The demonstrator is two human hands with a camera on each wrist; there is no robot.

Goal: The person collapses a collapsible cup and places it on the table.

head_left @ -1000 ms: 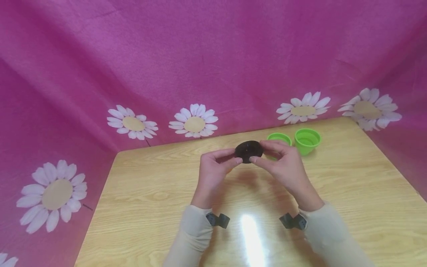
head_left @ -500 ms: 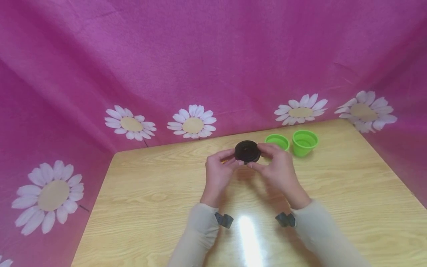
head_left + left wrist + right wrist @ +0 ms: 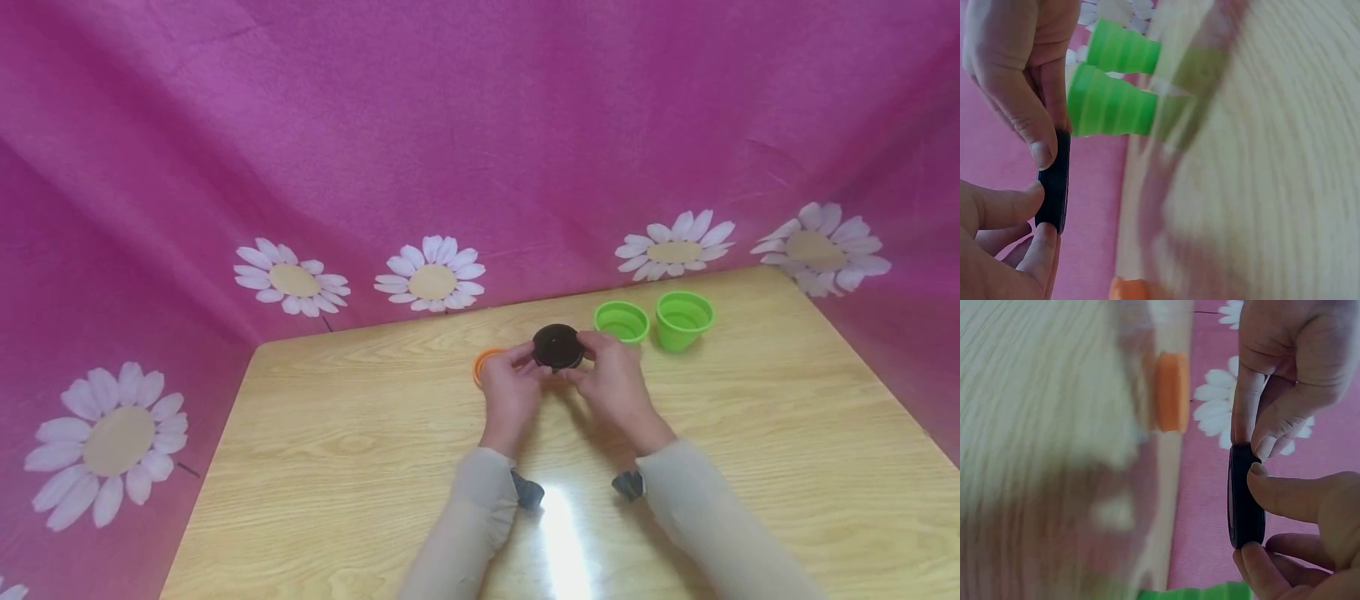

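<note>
Both hands hold a black collapsible cup (image 3: 558, 347), folded flat into a thick disc, above the table. My left hand (image 3: 512, 398) pinches its left edge between thumb and fingers. The right hand (image 3: 617, 382) pinches the opposite edge the same way. In the left wrist view the black cup (image 3: 1054, 181) appears edge-on, with the two thumbs on one face near each other. Just behind the left hand lies an orange collapsible cup (image 3: 480, 367), partly hidden by it; the right wrist view shows this orange cup (image 3: 1174, 392) low and flat.
Beyond the right hand, two ribbed green cups (image 3: 622, 317) (image 3: 684, 320) stand expanded and upright, side by side. The wooden table (image 3: 337, 450) ends at the back against a pink flowered curtain (image 3: 480, 150).
Both hands have drawn a little closer together and lowered slightly with the black cup. The left hand has shifted right, leaving more of the orange cup in sight.
</note>
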